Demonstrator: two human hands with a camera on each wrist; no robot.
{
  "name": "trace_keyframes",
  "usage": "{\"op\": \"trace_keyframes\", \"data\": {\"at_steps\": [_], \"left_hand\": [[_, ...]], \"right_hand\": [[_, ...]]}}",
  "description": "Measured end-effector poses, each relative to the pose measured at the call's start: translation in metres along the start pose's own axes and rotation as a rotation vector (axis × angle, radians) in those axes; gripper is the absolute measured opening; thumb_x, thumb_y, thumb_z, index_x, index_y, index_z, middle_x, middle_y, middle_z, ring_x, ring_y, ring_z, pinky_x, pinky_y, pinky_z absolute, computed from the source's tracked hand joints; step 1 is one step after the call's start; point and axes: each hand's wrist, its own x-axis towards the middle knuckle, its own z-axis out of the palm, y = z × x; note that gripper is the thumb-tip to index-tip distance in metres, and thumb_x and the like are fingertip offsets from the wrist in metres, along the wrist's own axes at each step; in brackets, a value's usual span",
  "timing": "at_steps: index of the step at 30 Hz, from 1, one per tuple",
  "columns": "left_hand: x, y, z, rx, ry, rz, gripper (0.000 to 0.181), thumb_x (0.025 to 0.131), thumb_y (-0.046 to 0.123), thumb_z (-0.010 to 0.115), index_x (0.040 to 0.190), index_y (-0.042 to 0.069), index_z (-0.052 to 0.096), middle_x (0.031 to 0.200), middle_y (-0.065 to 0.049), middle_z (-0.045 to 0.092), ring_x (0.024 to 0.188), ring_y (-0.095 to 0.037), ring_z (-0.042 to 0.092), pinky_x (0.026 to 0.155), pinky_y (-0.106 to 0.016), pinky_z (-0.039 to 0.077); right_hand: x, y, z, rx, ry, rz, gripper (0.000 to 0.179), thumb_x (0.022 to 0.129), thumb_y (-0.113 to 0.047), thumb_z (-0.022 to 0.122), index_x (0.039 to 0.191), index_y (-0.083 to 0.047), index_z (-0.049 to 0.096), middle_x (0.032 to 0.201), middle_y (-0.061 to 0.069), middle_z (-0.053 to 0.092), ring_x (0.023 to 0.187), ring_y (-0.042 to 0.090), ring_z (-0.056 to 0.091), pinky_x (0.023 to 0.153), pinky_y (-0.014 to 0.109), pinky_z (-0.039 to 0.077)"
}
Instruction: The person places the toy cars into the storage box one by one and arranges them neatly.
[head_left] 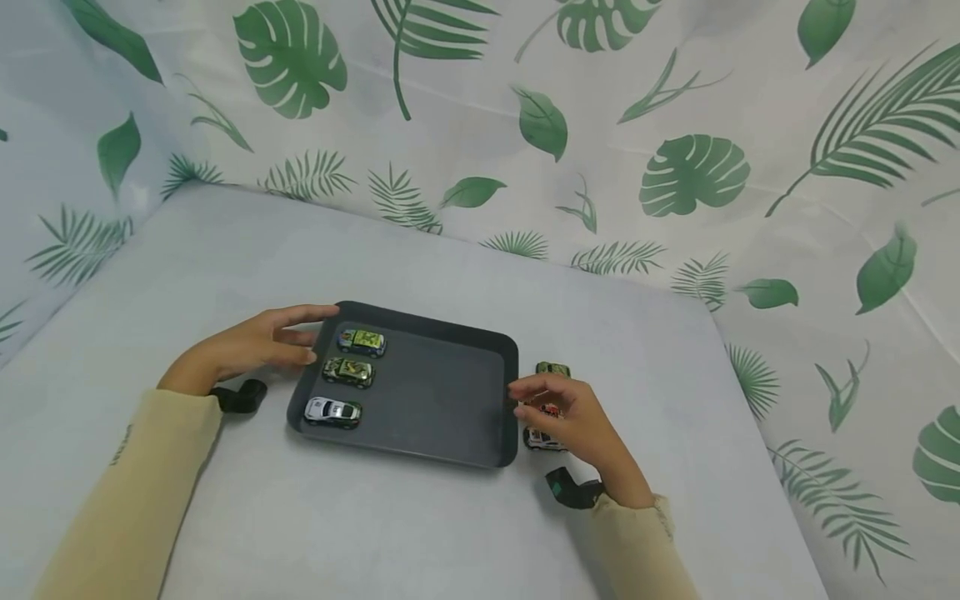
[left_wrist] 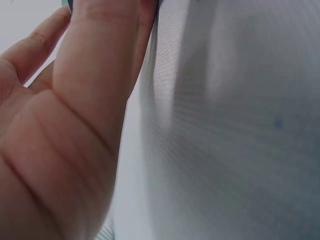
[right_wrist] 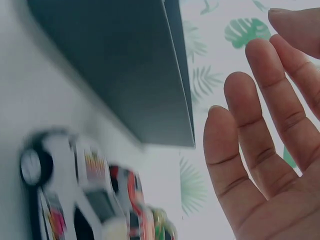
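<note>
A dark grey rectangular tray (head_left: 442, 400) lies on the white table. Three toy cars line its left side: a yellow-green one (head_left: 362, 342) at the back, a camouflage-patterned one (head_left: 348, 372) in the middle and a white one (head_left: 332, 412) in front. My left hand (head_left: 258, 346) is at the tray's left rim, fingertips touching it, fingers extended. My right hand (head_left: 567, 414) hovers by the right rim with loosely bent fingers; in the right wrist view its fingertips are apart from the tray (right_wrist: 125, 65) and hold nothing.
Right of the tray, partly under my right hand, stand a green toy car (head_left: 552, 367), a red one (head_left: 551, 410) and a white one (head_left: 543, 440). A leaf-patterned cloth (head_left: 480, 133) hangs behind the table (head_left: 360, 517). Both wrists wear black camera mounts.
</note>
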Motion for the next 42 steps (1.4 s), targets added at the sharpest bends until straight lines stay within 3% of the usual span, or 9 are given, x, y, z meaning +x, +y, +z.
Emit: {"op": "trace_keyframes", "data": {"at_steps": [9, 17, 23, 27, 34, 42], "left_hand": [[-0.001, 0.002, 0.0, -0.005, 0.008, -0.015, 0.082, 0.101, 0.011, 0.072, 0.17, 0.004, 0.029, 0.173, -0.034, 0.021, 0.156, -0.061, 0.023, 0.11, -0.061, 0.05], [-0.001, 0.002, -0.001, -0.012, 0.006, -0.018, 0.082, 0.1, 0.01, 0.072, 0.17, 0.004, 0.029, 0.173, -0.033, 0.022, 0.157, -0.06, 0.023, 0.109, -0.058, 0.051], [-0.001, 0.002, -0.002, -0.02, 0.003, -0.012, 0.083, 0.1, 0.009, 0.072, 0.17, 0.003, 0.029, 0.173, -0.034, 0.021, 0.156, -0.061, 0.023, 0.109, -0.056, 0.052], [0.0, 0.001, -0.002, -0.026, 0.002, -0.007, 0.083, 0.1, 0.009, 0.072, 0.17, 0.002, 0.029, 0.173, -0.034, 0.021, 0.156, -0.061, 0.023, 0.108, -0.055, 0.052], [0.001, -0.001, 0.0, -0.035, 0.003, -0.003, 0.083, 0.099, 0.009, 0.072, 0.17, 0.002, 0.029, 0.172, -0.035, 0.023, 0.155, -0.061, 0.025, 0.107, -0.055, 0.053], [0.0, -0.001, 0.0, -0.031, 0.003, 0.003, 0.083, 0.099, 0.009, 0.072, 0.17, 0.002, 0.029, 0.172, -0.034, 0.023, 0.155, -0.061, 0.026, 0.106, -0.054, 0.053]], "right_hand": [[-0.003, 0.01, -0.021, -0.031, 0.072, 0.026, 0.021, 0.093, 0.015, 0.073, 0.114, 0.013, 0.072, 0.113, 0.007, 0.078, 0.103, 0.007, 0.072, 0.087, 0.022, 0.057], [-0.003, 0.017, -0.041, -0.144, 0.115, 0.1, 0.023, 0.094, 0.012, 0.074, 0.117, 0.011, 0.073, 0.112, 0.025, 0.075, 0.101, 0.01, 0.07, 0.087, 0.021, 0.055], [0.0, 0.023, -0.054, -0.244, 0.116, 0.185, 0.028, 0.095, 0.007, 0.077, 0.122, 0.007, 0.074, 0.12, 0.023, 0.075, 0.107, 0.031, 0.07, 0.089, 0.025, 0.056], [0.005, 0.029, -0.062, -0.29, 0.101, 0.225, 0.03, 0.095, 0.005, 0.079, 0.125, 0.007, 0.074, 0.124, 0.022, 0.075, 0.112, 0.04, 0.069, 0.093, 0.033, 0.058], [0.013, 0.04, -0.069, -0.35, 0.025, 0.296, 0.033, 0.097, 0.001, 0.078, 0.129, 0.006, 0.073, 0.131, 0.026, 0.071, 0.12, 0.046, 0.065, 0.1, 0.061, 0.056], [0.021, 0.047, -0.073, -0.361, -0.049, 0.337, 0.034, 0.096, -0.001, 0.08, 0.128, 0.005, 0.073, 0.134, 0.026, 0.069, 0.123, 0.048, 0.064, 0.101, 0.061, 0.055]]}}
